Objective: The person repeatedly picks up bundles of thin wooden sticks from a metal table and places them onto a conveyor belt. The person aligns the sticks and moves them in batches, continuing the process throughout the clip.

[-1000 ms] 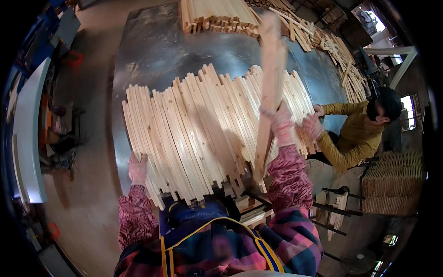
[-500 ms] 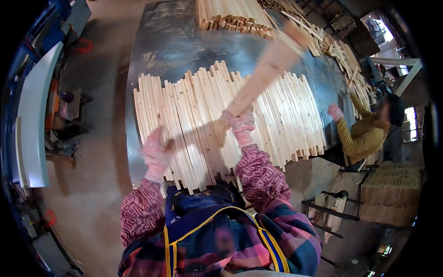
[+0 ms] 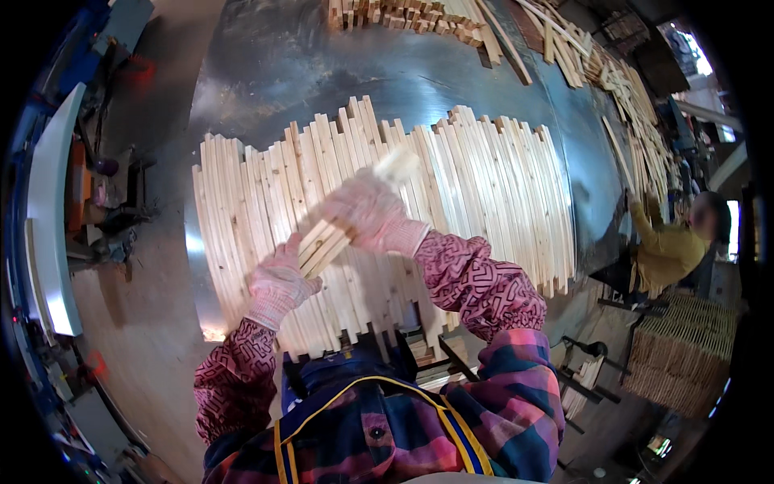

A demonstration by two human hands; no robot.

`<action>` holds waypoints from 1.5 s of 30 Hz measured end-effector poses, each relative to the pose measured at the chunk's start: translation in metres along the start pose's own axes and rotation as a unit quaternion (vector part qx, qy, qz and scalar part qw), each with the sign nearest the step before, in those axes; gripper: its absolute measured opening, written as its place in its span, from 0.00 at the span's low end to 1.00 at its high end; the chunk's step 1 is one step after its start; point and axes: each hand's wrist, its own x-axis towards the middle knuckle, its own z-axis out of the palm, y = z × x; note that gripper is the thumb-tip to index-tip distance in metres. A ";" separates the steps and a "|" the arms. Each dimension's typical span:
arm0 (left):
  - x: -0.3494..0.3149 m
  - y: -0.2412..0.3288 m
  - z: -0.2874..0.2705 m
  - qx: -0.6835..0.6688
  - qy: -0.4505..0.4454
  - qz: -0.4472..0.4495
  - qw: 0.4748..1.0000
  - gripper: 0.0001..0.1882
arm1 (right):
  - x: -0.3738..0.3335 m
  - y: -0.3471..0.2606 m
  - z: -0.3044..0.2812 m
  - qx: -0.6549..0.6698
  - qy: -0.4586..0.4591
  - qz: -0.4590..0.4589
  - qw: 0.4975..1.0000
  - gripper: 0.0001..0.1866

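A short bundle of pale wooden strips (image 3: 326,248) slants between my two gloved hands, above a wide row of similar strips (image 3: 468,185) lying side by side on a dark metal-topped table (image 3: 274,73). My right hand (image 3: 367,214) is wrapped over the middle of the bundle and is somewhat blurred. The bundle's far end sticks out past its fingers, also blurred. At the near end, my left hand (image 3: 282,282) closes on the strips with its thumb and fingers. How many strips are in the bundle is hidden by the gloves.
A stack of wooden strips (image 3: 435,18) lies at the table's far edge. Loose strips (image 3: 633,121) pile up at the far right, where a person in a mustard top (image 3: 671,246) works. A bundled stack (image 3: 681,347) stands at the right; machinery (image 3: 60,210) lines the left.
The bundle, raised toward the far right in my right hand, has come down and nearer. My left hand, apart from it before, now holds its near end. The other person has shifted right.
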 end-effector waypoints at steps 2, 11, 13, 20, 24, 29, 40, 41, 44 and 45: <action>0.017 0.004 0.032 -0.127 -0.021 -0.108 0.986 0.54 | -0.001 0.064 0.001 -0.061 -0.088 0.141 0.984 0.18; 0.060 -0.010 0.121 -0.122 0.087 -0.216 0.965 0.52 | -0.056 0.368 0.021 -0.173 -0.016 0.449 0.876 0.22; 0.062 -0.013 0.128 -0.132 0.084 -0.220 0.963 0.52 | -0.053 0.381 0.029 -0.222 -0.046 0.391 0.892 0.20; 0.052 -0.004 0.107 -0.123 0.103 -0.204 0.966 0.53 | -0.033 0.352 0.002 -0.314 -0.206 0.334 0.865 0.14; 0.058 -0.007 0.114 -0.124 0.061 -0.221 0.965 0.56 | -0.038 0.345 -0.009 -0.239 -0.267 0.357 0.863 0.14; 0.070 -0.019 0.151 -0.221 0.247 -0.129 0.935 0.55 | -0.073 0.342 -0.009 -0.160 0.029 0.375 0.913 0.17; 0.053 -0.005 0.100 -0.105 0.152 -0.205 0.961 0.50 | -0.147 0.227 -0.341 0.111 0.539 0.316 0.773 0.14; 0.050 -0.003 0.094 -0.126 0.170 -0.180 0.961 0.49 | -0.148 0.199 -0.368 -0.016 0.592 0.227 0.773 0.13; 0.032 -0.007 0.084 -0.188 0.193 -0.134 0.954 0.47 | -0.172 0.126 -0.408 0.035 0.687 0.213 0.694 0.16; 0.026 -0.010 0.083 -0.236 0.204 -0.094 0.945 0.46 | -0.182 0.106 -0.409 0.047 0.694 0.209 0.688 0.18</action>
